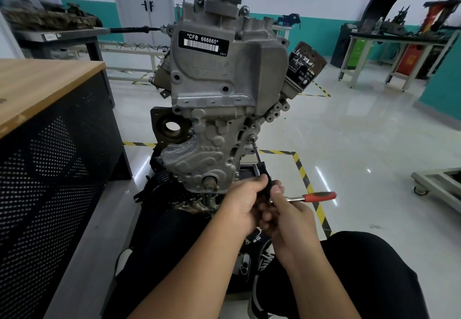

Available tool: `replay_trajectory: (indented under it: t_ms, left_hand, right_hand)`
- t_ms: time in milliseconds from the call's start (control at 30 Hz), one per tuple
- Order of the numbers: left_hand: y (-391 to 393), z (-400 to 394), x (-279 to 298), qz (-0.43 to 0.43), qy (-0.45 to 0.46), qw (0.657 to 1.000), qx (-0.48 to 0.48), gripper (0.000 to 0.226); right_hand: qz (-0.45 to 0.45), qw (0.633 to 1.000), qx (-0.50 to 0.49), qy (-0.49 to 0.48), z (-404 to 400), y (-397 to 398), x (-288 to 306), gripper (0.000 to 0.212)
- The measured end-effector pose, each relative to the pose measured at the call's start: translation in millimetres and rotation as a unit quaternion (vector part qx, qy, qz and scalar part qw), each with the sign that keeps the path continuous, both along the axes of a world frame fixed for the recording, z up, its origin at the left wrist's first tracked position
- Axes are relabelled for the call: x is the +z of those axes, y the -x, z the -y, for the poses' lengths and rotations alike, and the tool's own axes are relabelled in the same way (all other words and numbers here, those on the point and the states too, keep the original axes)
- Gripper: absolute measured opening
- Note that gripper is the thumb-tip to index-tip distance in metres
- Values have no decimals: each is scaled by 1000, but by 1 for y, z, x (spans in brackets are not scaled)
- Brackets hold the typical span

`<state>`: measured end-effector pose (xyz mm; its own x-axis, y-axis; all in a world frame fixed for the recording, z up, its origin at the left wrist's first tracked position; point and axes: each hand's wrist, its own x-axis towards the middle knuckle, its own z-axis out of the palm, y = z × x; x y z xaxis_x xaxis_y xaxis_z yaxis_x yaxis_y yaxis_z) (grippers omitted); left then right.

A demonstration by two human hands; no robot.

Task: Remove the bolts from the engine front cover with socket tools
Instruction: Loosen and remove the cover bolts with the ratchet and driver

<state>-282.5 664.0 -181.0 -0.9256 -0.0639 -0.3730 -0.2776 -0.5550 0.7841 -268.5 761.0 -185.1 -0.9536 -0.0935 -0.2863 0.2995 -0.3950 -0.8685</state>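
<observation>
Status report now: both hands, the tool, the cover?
Left hand, right hand grip ratchet with extension. Tip on bolt, front cover right edge. Nothing blocking.

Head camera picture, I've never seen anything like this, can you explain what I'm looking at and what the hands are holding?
The camera sits on a person's head, looking down at their own arms. In front stands a car engine in a workshop, its grey front cover facing the viewer. Both hands meet low down: the left hand and right hand grip a ratchet wrench with a red handle. A thin extension bar runs from it up to a bolt on the cover's right edge. A wooden-topped bench stands to the left.
</observation>
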Motion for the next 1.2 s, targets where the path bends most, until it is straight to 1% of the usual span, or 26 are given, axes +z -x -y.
replay_trajectory:
  t_ms: [67, 133, 167, 233, 300, 333, 367, 400, 433, 500, 533, 600, 667, 733, 800, 833, 867, 900, 933, 967, 1000, 1033, 1067, 1133, 1167, 1200]
  left_hand:
    - [0, -1, -2, -8, -1, 1000, 10, 42]
    - [0, -1, -2, -12, 1, 1000, 12, 45]
    - [0, -1, -2, -13, 6, 1000, 7, 41]
    - [0, 0, -1, -10, 14, 1000, 1, 29]
    - [0, 1, -1, -6, 5, 1000, 3, 23]
    - [1, 0, -2, -7, 4, 1000, 5, 21]
    - [1, 0, -2, -8, 13, 1000, 9, 19]
    - [0, -1, -2, -8, 23, 1000, 11, 18]
    - [0, -2, -2, -9, 30, 999, 14, 18]
    - [-1, -2, -1, -10, 21, 999, 23, 17]
    - [-1, -2, 0, -8, 14, 1000, 26, 16]
    - [-2, -1, 2, -4, 12, 1000, 20, 16]
    - [-2, 0, 2, -5, 19, 1000, 7, 20]
    - [-2, 1, 3, -3, 26, 1000, 1, 25]
    - [-1, 1, 2, -4, 11, 1000, 7, 28]
    - [0, 2, 1, -6, 4, 1000, 13, 29]
    - [0, 1, 0, -6, 6, 1000, 17, 29]
    - [0, 1, 0, -6, 12, 1000, 22, 27]
    - [-1, 0, 0, -9, 16, 1000, 25, 24]
    - [-1, -1, -1, -14, 13, 999, 28, 20]
    - [-2, -1, -1, -18, 6, 999, 30, 16]
    - [-2, -1, -1, -19, 2, 999, 31, 15]
    - [-1, -1, -2, -16, 3, 999, 28, 16]
    - [0, 0, -2, -10, 1, 1000, 23, 19]
    - [1, 1, -3, -8, -8, 1000, 23, 21]
    - [2, 1, -4, -7, -14, 1000, 24, 23]
  right_hand:
    - [-56, 989, -27, -131, 0, 3, -7, 29]
    - [-78, 980, -41, -179, 1, 4, -10, 31]
    - [-69, 985, -42, -153, 1, 3, -9, 30]
    - [2, 1000, -15, -4, 0, 2, -2, 24]
    - [77, 985, 11, 153, -2, 3, 5, 23]
    - [88, 980, 15, 180, -3, 3, 5, 27]
    - [77, 984, 11, 160, -4, 4, 3, 29]
    - [48, 994, 2, 95, -3, 3, 0, 29]
    - [8, 1000, -10, 5, -2, 3, -2, 29]
    - [-68, 984, -43, -159, -1, 2, -7, 27]
    - [-89, 972, -62, -208, 0, 3, -8, 25]
    - [-99, 962, -76, -244, 2, 3, -11, 23]
    - [-69, 982, -57, -168, 3, 2, -9, 22]
    - [14, 999, -11, 32, 3, 0, -2, 20]
    - [99, 970, 23, 222, 2, -1, 4, 19]
    - [112, 960, 23, 255, 1, 0, 3, 20]
    - [98, 967, 16, 233, 1, 1, 2, 21]
    - [59, 987, 5, 149, 0, 1, 0, 23]
    - [11, 1000, -14, 24, 0, 0, -4, 25]
    - [-34, 994, -39, -98, 1, 1, -7, 27]
    - [-65, 982, -62, -166, 2, 1, -9, 28]
    - [-76, 979, -72, -174, 2, 2, -10, 27]
    - [-62, 987, -65, -131, 2, 2, -9, 27]
    - [33, 996, -6, 82, 1, 2, -1, 21]
    - [82, 980, 15, 178, 0, 1, 3, 19]
    - [107, 967, 27, 229, 0, 1, 4, 18]
